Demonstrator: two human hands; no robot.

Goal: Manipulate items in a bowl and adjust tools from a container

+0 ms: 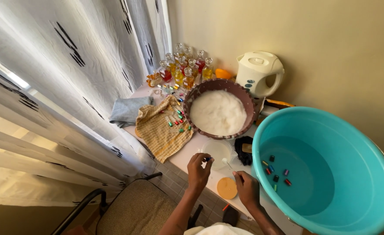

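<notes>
Now the left hand (198, 167) has its grip pinched together on a small dark vial (207, 159), held just over the near rim of the clear plastic bowl (218, 150), while the right hand (246, 187) has its grip closed on a thin white stick (228, 164) whose tip points toward that bowl. Just below the right grip lies a round orange lid (227, 188) on the desk (187, 152). Beyond the left grip sits the big brown basin (220, 111) full of white foam, and left of that, a yellow checked cloth (161, 128) strewn with more small vials. Right of the right grip, the teal tub (327, 169) holds several coloured caps. As I judge it, steadiness matters here: keep the vial upright over the bowl and bring the stick in slowly.
</notes>
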